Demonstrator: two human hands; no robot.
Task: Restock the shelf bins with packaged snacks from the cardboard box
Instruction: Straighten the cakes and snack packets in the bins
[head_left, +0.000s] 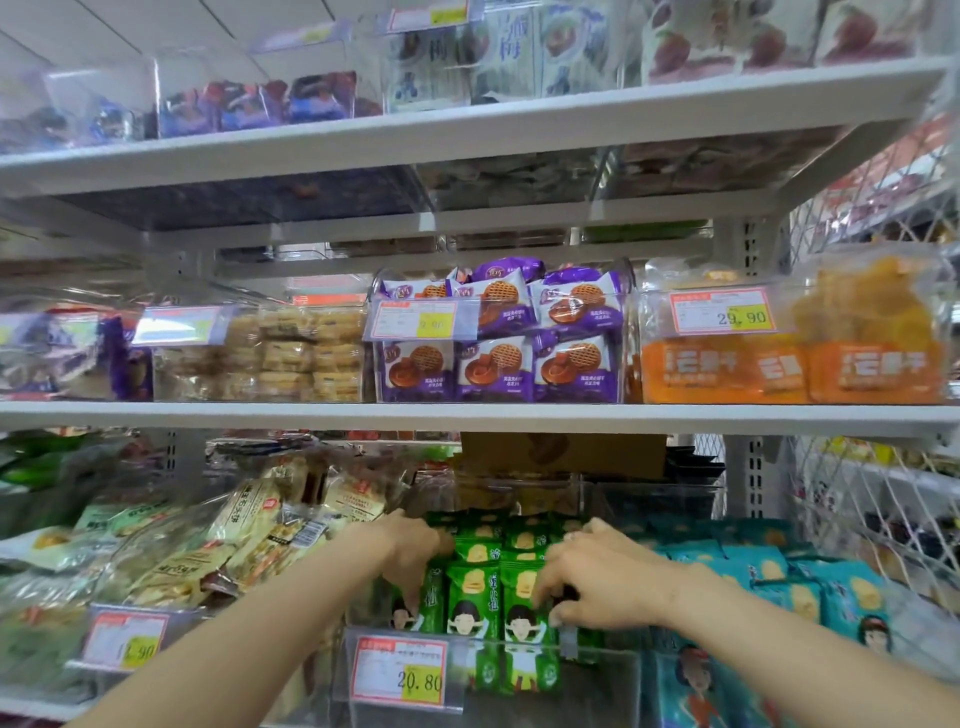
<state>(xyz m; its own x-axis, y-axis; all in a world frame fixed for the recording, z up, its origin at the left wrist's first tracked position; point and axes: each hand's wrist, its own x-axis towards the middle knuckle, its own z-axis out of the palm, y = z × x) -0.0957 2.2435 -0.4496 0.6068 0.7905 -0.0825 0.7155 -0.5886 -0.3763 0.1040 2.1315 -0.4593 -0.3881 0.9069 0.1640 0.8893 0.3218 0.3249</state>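
Green snack packets (475, 597) with a cartoon face stand in rows inside a clear plastic bin (597, 691) on the lowest shelf in view. My left hand (413, 553) reaches in from the left, and its fingers pinch the top of the leftmost front packet. From the right, my right hand (597, 577) comes in with fingers curled over the top of the rightmost front packets. A brown cardboard box (563, 457) sits behind the bin, under the shelf above.
A 20.80 price tag (400, 670) hangs on the bin front. Teal packets (769, 582) fill the bin to the right, pale biscuit packs (249, 540) the bin to the left. Above, the shelf (467, 415) holds purple cookie packs (498, 338) and orange packs (789, 364).
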